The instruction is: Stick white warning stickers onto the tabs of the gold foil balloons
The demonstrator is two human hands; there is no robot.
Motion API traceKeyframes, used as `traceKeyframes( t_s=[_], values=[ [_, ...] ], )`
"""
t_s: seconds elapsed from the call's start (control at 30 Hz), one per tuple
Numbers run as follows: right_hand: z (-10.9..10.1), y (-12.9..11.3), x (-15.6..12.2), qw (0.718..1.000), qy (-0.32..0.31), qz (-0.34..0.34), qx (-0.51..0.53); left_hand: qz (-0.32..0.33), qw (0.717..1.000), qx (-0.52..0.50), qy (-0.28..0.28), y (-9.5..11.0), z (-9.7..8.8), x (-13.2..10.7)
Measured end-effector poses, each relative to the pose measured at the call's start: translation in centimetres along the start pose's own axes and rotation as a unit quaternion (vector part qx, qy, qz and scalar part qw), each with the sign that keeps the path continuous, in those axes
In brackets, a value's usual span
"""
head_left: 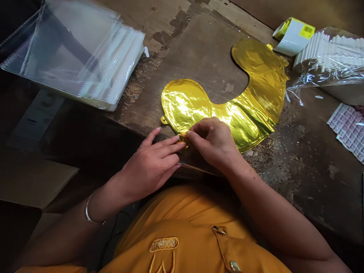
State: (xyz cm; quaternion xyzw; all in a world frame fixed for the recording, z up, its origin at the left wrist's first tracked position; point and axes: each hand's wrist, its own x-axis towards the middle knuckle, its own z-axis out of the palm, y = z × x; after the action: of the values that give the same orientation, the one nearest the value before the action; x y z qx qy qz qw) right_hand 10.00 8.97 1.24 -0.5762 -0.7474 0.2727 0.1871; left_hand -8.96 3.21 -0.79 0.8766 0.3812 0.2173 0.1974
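A flat, shiny gold foil balloon (230, 113), curved like a crescent, lies on the dark table near its front edge. My right hand (214, 140) rests over its lower edge, thumb and forefinger pinched on a small crumpled gold bit (183, 142) there. Close beside it is my left hand (153, 161), palm down with fingers stretched out, its fingertips touching that same crumpled bit. A small tab with a hole (163, 120) sticks out from the balloon's left side. What exactly is between the right fingertips is too small to make out.
Clear plastic sleeves (102, 64) are stacked at the left, reaching past the table edge. At the upper right are a label roll (295, 36) and white sticks in a clear bag (330, 53). A printed sticker sheet (348, 127) lies at the right. Cardboard (36, 182) sits below left.
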Motion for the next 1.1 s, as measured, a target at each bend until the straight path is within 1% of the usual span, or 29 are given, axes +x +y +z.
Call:
traceKeyframes(
  t_s=[0.13,0.37,0.7,0.9,1.1],
  values=[
    [0.06,-0.05,-0.02,1.0,-0.001,-0.002,-0.009,0.001,1.0,0.001,0.003,0.0,-0.02,0.06],
    [0.32,-0.09,-0.29,0.999,0.031,0.001,-0.037,0.001,1.0,0.003,0.002,0.04,-0.07,0.11],
    [0.43,-0.39,-0.34,0.999,0.03,0.042,-0.003,0.004,1.0,0.018,-0.005,0.03,-0.12,0.14],
    [0.52,-0.15,-0.38,0.999,0.041,0.018,-0.015,0.005,1.0,0.021,-0.001,0.02,-0.05,0.12],
    [0.74,-0.07,-0.24,0.999,0.037,0.004,-0.033,0.003,1.0,0.029,-0.002,0.12,-0.1,0.14]
  ],
)
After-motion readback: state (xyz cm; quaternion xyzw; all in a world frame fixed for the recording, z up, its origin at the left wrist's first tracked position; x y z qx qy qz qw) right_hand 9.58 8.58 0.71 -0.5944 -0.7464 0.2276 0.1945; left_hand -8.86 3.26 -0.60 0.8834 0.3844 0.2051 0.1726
